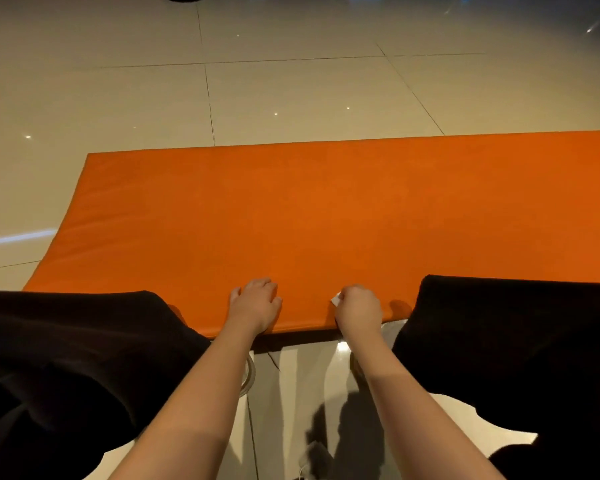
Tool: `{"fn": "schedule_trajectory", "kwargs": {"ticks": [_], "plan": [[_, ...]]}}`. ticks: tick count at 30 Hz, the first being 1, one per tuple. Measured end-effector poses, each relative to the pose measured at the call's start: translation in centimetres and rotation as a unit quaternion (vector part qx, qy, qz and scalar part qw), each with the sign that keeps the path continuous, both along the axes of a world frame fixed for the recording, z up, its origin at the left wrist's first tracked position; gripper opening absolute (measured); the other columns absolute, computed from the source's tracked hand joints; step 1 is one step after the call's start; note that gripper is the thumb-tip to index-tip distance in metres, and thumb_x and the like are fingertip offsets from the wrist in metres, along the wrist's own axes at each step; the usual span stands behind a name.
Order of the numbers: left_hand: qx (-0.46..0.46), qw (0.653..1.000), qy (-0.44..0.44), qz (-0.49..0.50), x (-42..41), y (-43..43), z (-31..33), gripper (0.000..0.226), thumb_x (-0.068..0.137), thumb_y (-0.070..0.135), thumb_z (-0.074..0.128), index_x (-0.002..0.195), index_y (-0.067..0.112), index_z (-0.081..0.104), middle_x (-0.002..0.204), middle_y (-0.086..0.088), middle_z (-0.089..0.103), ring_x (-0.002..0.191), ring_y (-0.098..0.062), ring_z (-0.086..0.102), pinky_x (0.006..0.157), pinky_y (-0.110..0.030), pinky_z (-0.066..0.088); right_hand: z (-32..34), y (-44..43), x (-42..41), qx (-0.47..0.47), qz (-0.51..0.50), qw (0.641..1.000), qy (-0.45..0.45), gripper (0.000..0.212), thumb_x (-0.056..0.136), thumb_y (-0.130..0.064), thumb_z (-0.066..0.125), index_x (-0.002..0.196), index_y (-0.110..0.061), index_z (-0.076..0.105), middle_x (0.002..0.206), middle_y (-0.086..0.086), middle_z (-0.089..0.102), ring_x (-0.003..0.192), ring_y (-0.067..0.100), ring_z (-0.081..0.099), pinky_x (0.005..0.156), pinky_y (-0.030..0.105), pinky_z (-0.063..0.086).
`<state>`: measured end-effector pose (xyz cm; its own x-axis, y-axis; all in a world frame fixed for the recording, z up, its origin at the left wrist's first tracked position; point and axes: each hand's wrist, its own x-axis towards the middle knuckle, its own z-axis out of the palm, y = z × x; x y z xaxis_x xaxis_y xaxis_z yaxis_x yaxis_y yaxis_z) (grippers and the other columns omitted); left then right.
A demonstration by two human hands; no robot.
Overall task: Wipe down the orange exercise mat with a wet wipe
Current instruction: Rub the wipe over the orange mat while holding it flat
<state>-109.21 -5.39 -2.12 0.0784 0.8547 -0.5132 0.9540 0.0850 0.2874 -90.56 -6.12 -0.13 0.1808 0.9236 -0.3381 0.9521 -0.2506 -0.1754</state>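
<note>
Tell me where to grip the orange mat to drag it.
Probably its near long edge, from your side, between the knees: the mat lies flat and that thick edge is exposed. Use the left hand; the right hand grips the wipe.

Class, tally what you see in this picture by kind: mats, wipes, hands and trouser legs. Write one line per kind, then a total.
orange mat: 1
white wipe: 1
hands: 2, the left hand and the right hand
black trouser legs: 2
Total: 6
</note>
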Motion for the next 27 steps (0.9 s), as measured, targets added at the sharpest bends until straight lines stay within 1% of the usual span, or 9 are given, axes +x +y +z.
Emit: {"fn": "schedule_trajectory", "kwargs": {"ticks": [4, 6, 10, 12, 14, 18, 23, 25, 27], "plan": [[-0.001, 1.000, 0.007, -0.007, -0.1, 0.0, -0.1, 0.050, 0.105, 0.037, 0.032, 0.152, 0.023, 0.030, 0.161, 0.003, 0.022, 0.148, -0.017, 0.016, 0.118, -0.044, 0.009, -0.7, -0.3, -4.5, -0.005, 0.087, 0.991, 0.102, 0.025, 0.094, -0.015, 0.049, 0.109, -0.013, 0.069, 0.114, 0.007, 0.061, 0.100, 0.026, 0.059, 0.078, 0.032, 0.049], [-0.008, 1.000, 0.007, -0.005, -0.5, 0.0, 0.2, 0.050, 0.105, 0.037, 0.032, 0.152, 0.022, 0.030, 0.161, 0.002, 0.022, 0.148, -0.018, 0.016, 0.118, -0.043, 0.011, -0.6, 0.5, -4.4, -0.022, 0.088, 0.988, 0.121, 0.025, 0.094, -0.016, 0.050, 0.109, -0.014, 0.069, 0.114, 0.007, 0.063, 0.099, 0.025, 0.060, 0.078, 0.032, 0.051], [-0.004, 1.000, 0.017, 0.021, -1.0, -0.3, 0.5, 0.048, 0.104, 0.036, 0.033, 0.150, 0.021, 0.036, 0.158, -0.001, 0.029, 0.144, -0.021, 0.024, 0.116, -0.041, 0.017, 0.0, 0.4, -2.1, -0.027, 0.017, 0.999, 0.041, 0.010, 0.091, -0.011, 0.050, 0.087, -0.013, 0.060, 0.097, 0.010, 0.061, 0.084, 0.025, 0.055, 0.064, 0.029, 0.041], [0.003, 0.999, 0.027, 0.032, -0.6, 0.4, 0.6, 0.044, 0.104, 0.034, 0.035, 0.145, 0.021, 0.041, 0.152, -0.002, 0.037, 0.138, -0.022, 0.032, 0.111, -0.042, 0.025, 0.1, -0.3, -2.5, -0.007, 0.004, 1.000, 0.009, 0.010, 0.090, -0.010, 0.051, 0.091, -0.011, 0.061, 0.100, 0.008, 0.059, 0.092, 0.026, 0.057, 0.065, 0.029, 0.040], [0.007, 0.999, 0.030, 0.024, -0.5, 1.2, 0.4, 0.043, 0.103, 0.033, 0.037, 0.144, 0.021, 0.042, 0.150, -0.003, 0.039, 0.137, -0.024, 0.034, 0.108, -0.042, 0.028, -0.5, -0.7, -4.2, 0.011, 0.020, 0.999, 0.043, 0.013, 0.089, -0.010, 0.052, 0.096, -0.009, 0.064, 0.103, 0.007, 0.058, 0.095, 0.026, 0.057, 0.067, 0.028, 0.040], [0.000, 0.999, 0.049, 0.022, -3.5, 0.1, -1.1, 0.049, 0.104, 0.040, 0.033, 0.151, 0.026, 0.031, 0.160, 0.004, 0.024, 0.147, -0.018, 0.018, 0.116, -0.043, 0.013, -2.0, -0.5, -6.5, 0.020, 0.110, 0.987, 0.117, 0.022, 0.092, -0.012, 0.049, 0.102, -0.012, 0.068, 0.107, 0.006, 0.060, 0.097, 0.025, 0.058, 0.073, 0.029, 0.044], [0.013, 0.999, 0.034, 0.035, -4.3, -0.8, -1.9, 0.051, 0.104, 0.041, 0.027, 0.153, 0.029, 0.026, 0.162, 0.007, 0.018, 0.149, -0.017, 0.010, 0.119, -0.047, 0.005, -2.8, 0.7, -3.9, 0.058, 0.018, 0.998, -0.015, 0.023, 0.088, -0.004, 0.045, 0.095, -0.010, 0.067, 0.102, 0.006, 0.060, 0.103, 0.026, 0.051, 0.071, 0.031, 0.034], [0.022, 0.998, 0.035, 0.039, -4.1, -1.0, -2.2, 0.051, 0.104, 0.040, 0.026, 0.154, 0.028, 0.025, 0.162, 0.008, 0.017, 0.149, -0.017, 0.009, 0.119, -0.047, 0.005, -2.8, 0.2, -4.9, 0.068, 0.000, 0.998, 0.008, 0.025, 0.087, -0.002, 0.045, 0.096, -0.008, 0.067, 0.102, 0.007, 0.059, 0.100, 0.026, 0.052, 0.070, 0.030, 0.037], [0.024, 0.998, 0.038, 0.043, -4.1, -1.2, -2.4, 0.051, 0.104, 0.041, 0.027, 0.153, 0.029, 0.026, 0.162, 0.008, 0.018, 0.149, -0.016, 0.009, 0.119, -0.046, 0.005, -3.0, -0.3, -6.9, 0.057, 0.041, 0.995, 0.063, 0.024, 0.089, -0.004, 0.046, 0.100, -0.008, 0.067, 0.104, 0.007, 0.059, 0.099, 0.025, 0.054, 0.070, 0.028, 0.038]]}}
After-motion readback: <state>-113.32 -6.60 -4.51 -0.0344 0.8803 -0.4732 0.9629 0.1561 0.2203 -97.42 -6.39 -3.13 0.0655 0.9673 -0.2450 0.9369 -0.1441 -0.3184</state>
